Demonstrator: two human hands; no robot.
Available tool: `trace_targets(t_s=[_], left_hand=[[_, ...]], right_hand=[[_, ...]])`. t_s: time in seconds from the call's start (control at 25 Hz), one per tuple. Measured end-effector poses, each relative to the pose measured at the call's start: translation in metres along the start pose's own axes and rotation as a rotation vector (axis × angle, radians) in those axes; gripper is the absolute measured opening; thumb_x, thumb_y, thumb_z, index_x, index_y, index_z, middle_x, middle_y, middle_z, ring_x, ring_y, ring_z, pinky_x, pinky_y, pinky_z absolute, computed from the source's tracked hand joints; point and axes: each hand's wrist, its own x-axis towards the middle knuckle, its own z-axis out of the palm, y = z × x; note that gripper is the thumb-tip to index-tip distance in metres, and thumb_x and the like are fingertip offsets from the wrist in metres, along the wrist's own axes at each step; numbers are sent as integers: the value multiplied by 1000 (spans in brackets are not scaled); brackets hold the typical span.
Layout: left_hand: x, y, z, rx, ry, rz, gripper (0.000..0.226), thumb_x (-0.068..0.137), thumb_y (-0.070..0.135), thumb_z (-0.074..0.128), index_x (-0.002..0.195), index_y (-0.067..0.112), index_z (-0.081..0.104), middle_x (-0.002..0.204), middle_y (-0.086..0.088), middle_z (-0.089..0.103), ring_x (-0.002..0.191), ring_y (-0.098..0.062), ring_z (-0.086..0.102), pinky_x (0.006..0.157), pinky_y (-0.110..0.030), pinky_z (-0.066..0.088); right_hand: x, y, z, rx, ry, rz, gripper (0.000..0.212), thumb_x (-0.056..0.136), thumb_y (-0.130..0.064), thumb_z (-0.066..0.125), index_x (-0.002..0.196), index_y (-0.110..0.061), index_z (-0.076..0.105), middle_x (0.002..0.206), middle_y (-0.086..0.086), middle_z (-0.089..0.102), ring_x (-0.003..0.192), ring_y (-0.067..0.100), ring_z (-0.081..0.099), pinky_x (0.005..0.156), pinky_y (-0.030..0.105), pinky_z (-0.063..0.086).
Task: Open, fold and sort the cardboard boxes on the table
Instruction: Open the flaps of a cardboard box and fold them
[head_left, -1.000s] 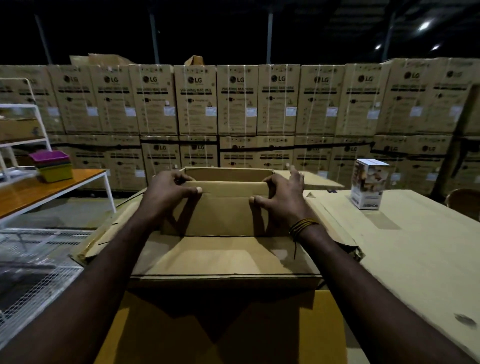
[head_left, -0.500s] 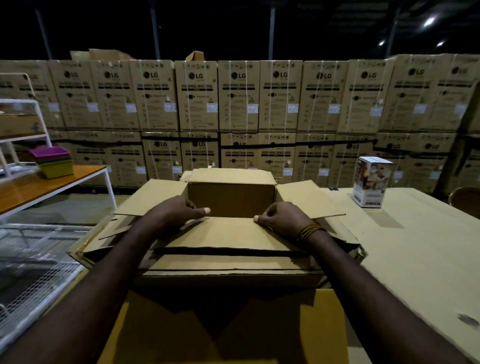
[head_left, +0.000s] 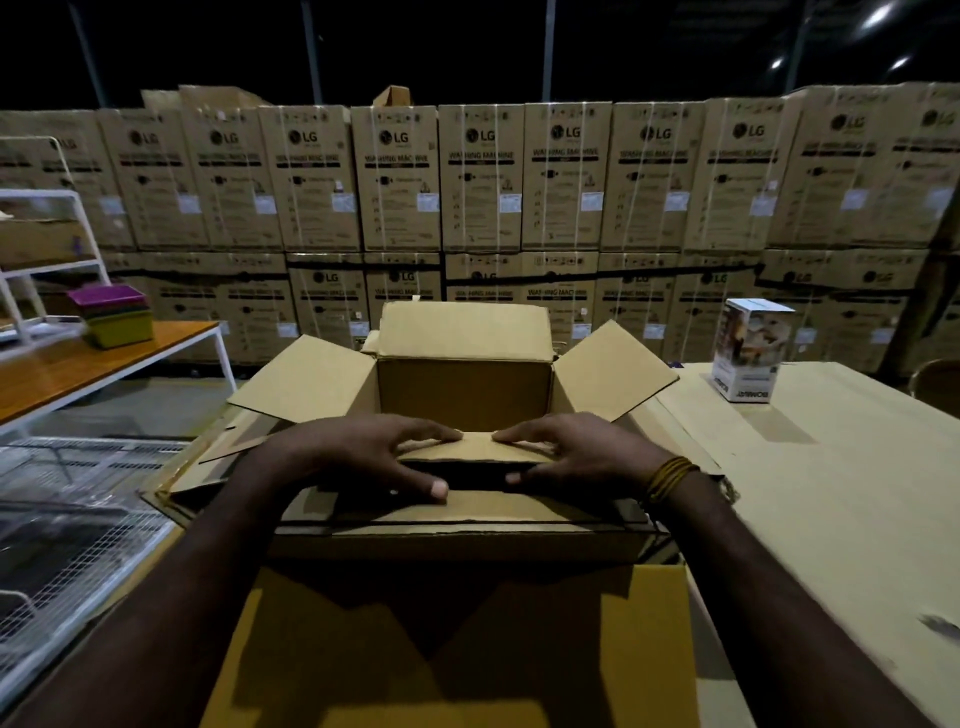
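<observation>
A plain brown cardboard box (head_left: 464, 387) is standing open at the near middle of the cardboard-covered table (head_left: 831, 467), on top of flattened cardboard sheets (head_left: 467, 535). Its far flap is standing upright, its two side flaps are splaying outward, and nothing is showing inside it. The left hand (head_left: 363, 457) and right hand (head_left: 576, 454) are both pinching the near flap (head_left: 475, 449), fingers lying on top and thumbs curling under its front edge. A small printed carton (head_left: 750, 356) is standing upright on the table to the far right, well apart. On a wooden side table (head_left: 78, 364) at left, stacked plastic bins (head_left: 111, 314) are nesting, a purple one on top
</observation>
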Motion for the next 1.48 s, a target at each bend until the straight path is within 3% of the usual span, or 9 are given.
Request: trace_targets(t_s=[0.08, 0.16, 0.32, 0.48, 0.64, 0.8, 0.96, 1.28, 1.48], left_hand=[[2, 7, -3, 66, 153, 19, 50, 95, 29, 60, 141, 42, 44, 149, 4, 41, 125, -15, 43, 102, -34, 41], [6, 11, -8, 99, 258, 19, 40, 97, 22, 57, 135, 35, 54, 137, 5, 54, 118, -13, 51, 97, -31, 44], [15, 9, -13, 241, 406, -43, 28, 91, 35, 65, 119, 33, 65, 115, 9, 65, 101, -8, 56, 79, -27, 48], [20, 5, -12, 297, 403, -42, 41, 91, 55, 57, 122, 28, 63, 95, 12, 58, 88, -7, 53, 67, -26, 45], [27, 1, -14, 219, 337, -62, 53, 96, 59, 41, 130, 22, 58, 116, -2, 64, 99, -14, 57, 79, -29, 48], [36, -7, -11, 176, 273, -64, 53, 98, 59, 35, 131, 24, 56, 122, -3, 62, 105, -15, 56, 90, -35, 48], [41, -14, -4, 69, 169, -112, 50, 98, 58, 35, 132, 28, 56, 134, -3, 56, 118, -20, 52, 102, -41, 43], [40, -17, 4, -28, 79, -219, 70, 95, 68, 23, 137, 21, 53, 144, -9, 50, 131, -28, 47, 112, -51, 35], [40, -15, 7, -32, 103, -234, 69, 96, 66, 23, 138, 18, 52, 145, -10, 48, 132, -28, 46, 110, -48, 35]], right_hand=[[4, 0, 0, -21, 133, -28, 43, 93, -35, 62, 135, -37, 54, 138, -4, 56, 120, 16, 52, 99, 37, 48], [8, 0, 2, -76, 256, -15, 34, 94, -34, 61, 127, -42, 61, 125, -9, 65, 107, 12, 59, 89, 37, 54], [12, -3, 3, -213, 338, 44, 26, 96, -29, 57, 120, -35, 64, 112, -5, 67, 97, 15, 60, 79, 34, 55], [18, 2, 3, -270, 360, 39, 29, 97, -31, 56, 126, -29, 59, 112, -1, 66, 96, 16, 60, 75, 29, 53], [26, 4, 3, -321, 315, 39, 24, 99, -36, 51, 121, -29, 55, 105, -1, 62, 90, 15, 58, 74, 33, 55], [32, 12, 6, -319, 293, 44, 21, 98, -41, 51, 115, -30, 55, 95, -6, 59, 86, 13, 57, 74, 34, 55], [37, 18, 13, -233, 162, 89, 22, 101, -40, 44, 109, -26, 59, 95, -2, 61, 86, 14, 57, 78, 35, 54], [39, 31, 19, -117, 12, 189, 51, 104, -50, 26, 139, -21, 49, 134, 8, 57, 118, 25, 53, 100, 41, 44], [38, 31, 21, -119, 17, 198, 53, 104, -50, 24, 143, -21, 46, 141, 10, 53, 124, 27, 51, 103, 42, 42]])
